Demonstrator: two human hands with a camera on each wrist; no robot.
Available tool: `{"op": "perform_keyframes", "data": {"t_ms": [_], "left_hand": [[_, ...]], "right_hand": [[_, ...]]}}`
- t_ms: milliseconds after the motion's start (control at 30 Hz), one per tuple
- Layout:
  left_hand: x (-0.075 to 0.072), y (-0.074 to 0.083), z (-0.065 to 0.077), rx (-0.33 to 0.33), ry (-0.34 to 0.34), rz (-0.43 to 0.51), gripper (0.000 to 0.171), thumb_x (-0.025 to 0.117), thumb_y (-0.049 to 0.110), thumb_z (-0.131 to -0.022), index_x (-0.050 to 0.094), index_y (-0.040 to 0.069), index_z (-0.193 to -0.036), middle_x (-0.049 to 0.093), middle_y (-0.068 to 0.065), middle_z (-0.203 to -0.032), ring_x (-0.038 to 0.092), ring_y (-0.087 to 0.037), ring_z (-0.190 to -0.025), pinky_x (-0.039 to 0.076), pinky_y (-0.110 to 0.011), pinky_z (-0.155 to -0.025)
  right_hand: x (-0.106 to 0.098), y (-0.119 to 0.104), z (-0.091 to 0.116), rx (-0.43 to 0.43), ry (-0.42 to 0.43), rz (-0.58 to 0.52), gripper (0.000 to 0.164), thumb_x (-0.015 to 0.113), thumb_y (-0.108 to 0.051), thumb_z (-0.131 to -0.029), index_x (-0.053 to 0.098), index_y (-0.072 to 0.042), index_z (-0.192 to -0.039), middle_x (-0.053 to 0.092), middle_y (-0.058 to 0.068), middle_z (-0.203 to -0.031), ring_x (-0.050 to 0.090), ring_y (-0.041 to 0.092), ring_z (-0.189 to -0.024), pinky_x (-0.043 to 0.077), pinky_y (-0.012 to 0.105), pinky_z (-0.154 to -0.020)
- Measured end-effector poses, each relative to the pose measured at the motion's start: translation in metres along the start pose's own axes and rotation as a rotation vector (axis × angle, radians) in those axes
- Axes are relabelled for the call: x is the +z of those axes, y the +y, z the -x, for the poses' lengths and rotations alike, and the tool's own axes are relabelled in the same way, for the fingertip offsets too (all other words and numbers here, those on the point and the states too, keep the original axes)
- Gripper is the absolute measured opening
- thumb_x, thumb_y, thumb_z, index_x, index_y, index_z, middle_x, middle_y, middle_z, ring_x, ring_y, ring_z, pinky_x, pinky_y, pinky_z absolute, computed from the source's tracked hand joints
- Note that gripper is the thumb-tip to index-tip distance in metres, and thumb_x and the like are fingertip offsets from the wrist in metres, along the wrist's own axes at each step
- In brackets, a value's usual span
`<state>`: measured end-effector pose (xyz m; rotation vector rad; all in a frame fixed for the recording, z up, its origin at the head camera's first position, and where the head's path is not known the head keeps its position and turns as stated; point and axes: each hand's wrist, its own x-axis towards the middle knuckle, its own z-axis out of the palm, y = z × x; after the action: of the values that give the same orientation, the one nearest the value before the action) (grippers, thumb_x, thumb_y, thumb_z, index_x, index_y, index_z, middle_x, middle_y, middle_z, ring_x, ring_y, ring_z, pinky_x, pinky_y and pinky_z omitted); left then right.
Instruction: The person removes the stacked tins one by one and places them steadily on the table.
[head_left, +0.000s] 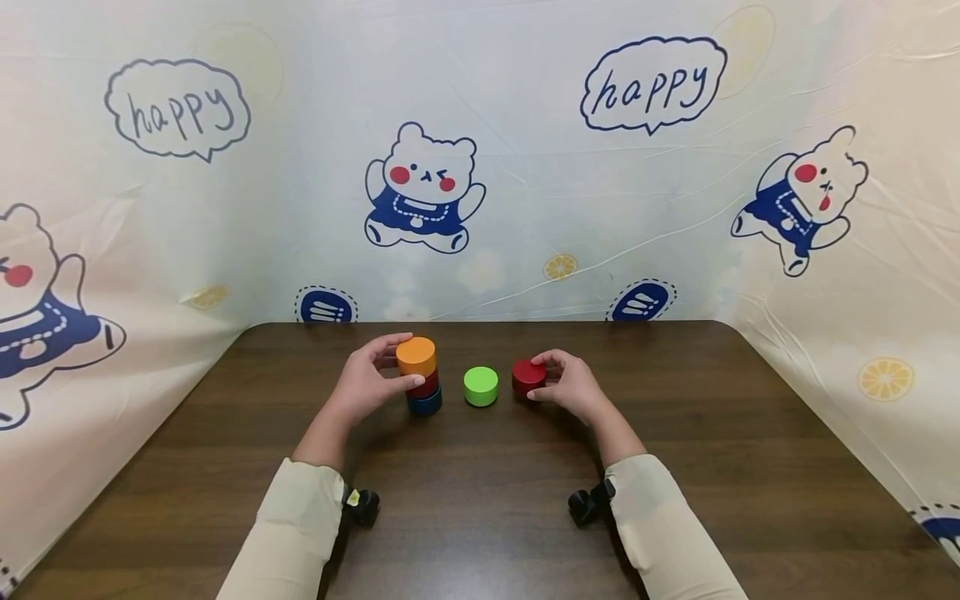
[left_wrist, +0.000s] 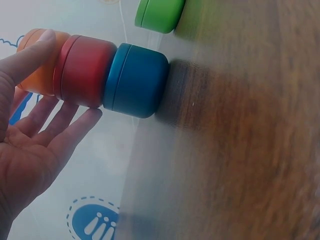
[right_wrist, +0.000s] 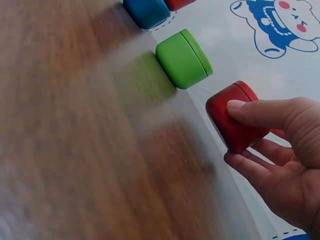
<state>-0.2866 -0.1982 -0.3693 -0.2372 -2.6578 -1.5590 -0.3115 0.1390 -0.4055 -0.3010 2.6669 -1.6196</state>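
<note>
Left hand [head_left: 363, 385] grips an orange pot [head_left: 416, 355] (atop a stack [head_left: 425, 403]), right hand [head_left: 576, 388] a red pot [head_left: 527, 379], seemingly off the table [head_left: 480, 508].

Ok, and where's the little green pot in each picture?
Head: the green pot is below the middle, between the stack and the red pot in the right hand.
Left wrist: at the top edge, near the middle, partly cut off.
Right wrist: upper middle, up and left of that red pot.
Shared landmark: the blue pot, the stack's bottom one.

On tbl [head_left: 480, 508]: 3-jar stack [head_left: 430, 385] L, lone jar [head_left: 481, 387] mid. End jar [head_left: 527, 380] R. Cloth [head_left: 525, 192] behind tbl.
</note>
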Motion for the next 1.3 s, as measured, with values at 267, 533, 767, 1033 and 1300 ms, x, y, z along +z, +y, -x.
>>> {"op": "perform_keyframes", "data": {"t_ms": [267,533,767,1033,1300], "left_hand": [[0.0,0.0,0.0,-0.001,-0.002,0.003,0.075,0.084,0.033,-0.076,0.049,0.024,-0.142,0.054,-0.009,-0.137,0.051,-0.032,-0.123,0.046,-0.053,-0.098],[0.0,0.0,0.0,0.008,-0.003,0.0,0.073,0.084,0.033,-0.077,0.05,0.025,-0.141,0.054,-0.009,-0.137,0.051,-0.032,-0.123,0.046,-0.053,-0.098],[0.0,0.0,0.0,0.015,-0.006,-0.001,0.073,0.084,0.033,-0.077,0.05,0.026,-0.141,0.054,-0.01,-0.137,0.051,-0.033,-0.123,0.046,-0.053,-0.098],[0.0,0.002,0.0,0.01,-0.006,0.001,0.075,0.084,0.034,-0.077,0.049,0.024,-0.142,0.053,-0.009,-0.138,0.051,-0.033,-0.123,0.045,-0.054,-0.098],[0.0,0.002,0.001,0.004,-0.008,0.01,0.077,0.085,0.036,-0.076,0.049,0.023,-0.142,0.053,-0.01,-0.138,0.051,-0.033,-0.123,0.045,-0.055,-0.098]], "right_hand": [[0.0,0.001,0.001,0.047,-0.044,0.036,0.05,0.083,0.0,-0.074,0.059,-0.01,-0.116,0.062,0.011,-0.121,0.059,0.028,-0.111,0.051,0.042,-0.094],[0.002,0.002,0.001,0.064,-0.058,0.086,0.054,0.084,0.001,-0.072,0.054,-0.01,-0.116,0.059,0.013,-0.122,0.057,0.03,-0.113,0.051,0.044,-0.095],[0.001,0.004,0.0,0.05,-0.056,0.089,0.058,0.085,0.001,-0.07,0.053,-0.008,-0.118,0.059,0.014,-0.122,0.058,0.03,-0.112,0.05,0.044,-0.096],[-0.001,-0.002,0.001,0.009,-0.052,0.048,0.07,0.085,-0.002,-0.072,0.048,-0.003,-0.131,0.057,0.014,-0.128,0.056,0.03,-0.116,0.05,0.044,-0.096],[-0.004,-0.006,0.004,-0.015,-0.03,0.017,0.068,0.083,-0.009,-0.076,0.049,-0.005,-0.135,0.053,0.018,-0.137,0.054,0.031,-0.122,0.048,0.046,-0.097]]}}
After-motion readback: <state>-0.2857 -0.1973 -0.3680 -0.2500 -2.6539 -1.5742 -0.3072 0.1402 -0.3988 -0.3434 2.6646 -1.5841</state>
